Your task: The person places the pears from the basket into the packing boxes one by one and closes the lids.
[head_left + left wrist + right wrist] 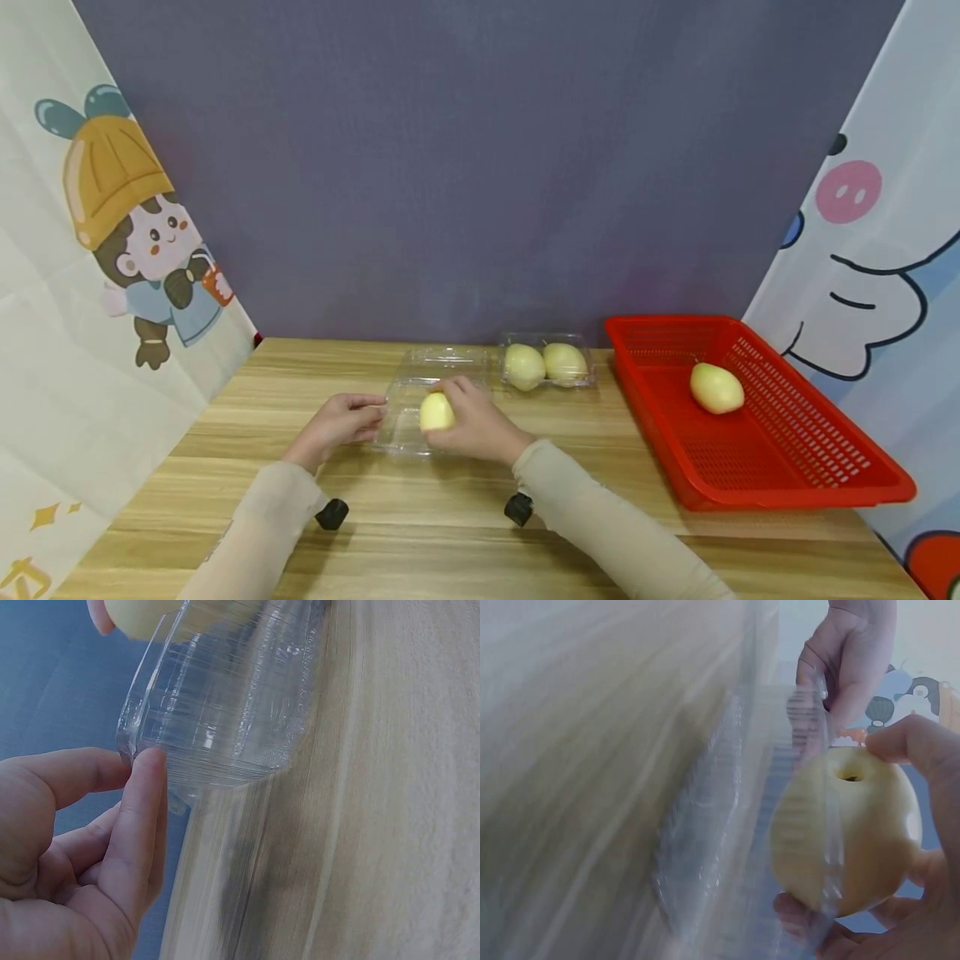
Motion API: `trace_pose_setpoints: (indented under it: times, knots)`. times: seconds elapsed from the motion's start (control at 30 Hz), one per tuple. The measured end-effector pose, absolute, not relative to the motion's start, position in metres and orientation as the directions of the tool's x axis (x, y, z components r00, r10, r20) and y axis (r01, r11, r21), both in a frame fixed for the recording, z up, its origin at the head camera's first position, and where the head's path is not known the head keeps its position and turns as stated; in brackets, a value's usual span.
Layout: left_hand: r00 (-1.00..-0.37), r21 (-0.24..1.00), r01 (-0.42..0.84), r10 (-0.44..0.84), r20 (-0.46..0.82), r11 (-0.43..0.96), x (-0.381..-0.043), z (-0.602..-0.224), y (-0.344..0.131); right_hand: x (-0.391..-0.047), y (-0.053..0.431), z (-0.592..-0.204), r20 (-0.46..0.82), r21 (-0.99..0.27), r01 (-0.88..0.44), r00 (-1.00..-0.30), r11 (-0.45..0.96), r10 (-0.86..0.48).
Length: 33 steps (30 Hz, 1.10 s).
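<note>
An open clear plastic clamshell box (399, 427) lies on the wooden table in front of me, its lid folded back. My left hand (341, 425) pinches the box's left rim between thumb and fingers, as the left wrist view (112, 817) also shows. In my right hand (480, 423) I grip a pale yellow pear (435, 412). Thumb and fingers wrap its sides, and in the right wrist view the pear (855, 832) sits partly below the rim, inside the box. Its hollowed end faces that camera.
Behind and right of the open box stands a clear box (587, 377) holding two pears (524, 367). Farther right, a red plastic basket (660, 450) holds one pear (717, 388). A grey-blue backdrop (480, 167) rises along the table's (420, 533) back edge.
</note>
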<state>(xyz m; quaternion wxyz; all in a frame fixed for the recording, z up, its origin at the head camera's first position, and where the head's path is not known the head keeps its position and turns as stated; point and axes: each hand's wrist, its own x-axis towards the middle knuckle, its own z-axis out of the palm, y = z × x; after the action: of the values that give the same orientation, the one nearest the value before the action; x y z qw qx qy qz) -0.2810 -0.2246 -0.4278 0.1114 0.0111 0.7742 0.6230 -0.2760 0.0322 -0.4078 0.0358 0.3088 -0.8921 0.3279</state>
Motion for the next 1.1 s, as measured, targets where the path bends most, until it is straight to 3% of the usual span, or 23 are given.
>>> trace_pose_setpoints:
  times: [0.73, 1.1]
  knots:
    - [-0.974, 0.97, -0.12, 0.165, -0.156, 0.211, -0.281, -0.427, -0.225, -0.277, 0.004, -0.415, 0.276, -0.597, -0.579, -0.798, 0.555, -0.535]
    - [-0.974, 0.963, -0.128, 0.155, -0.167, 0.239, -0.281, -0.428, -0.227, -0.283, -0.007, -0.422, 0.215, -0.631, -0.542, -0.81, 0.556, -0.545]
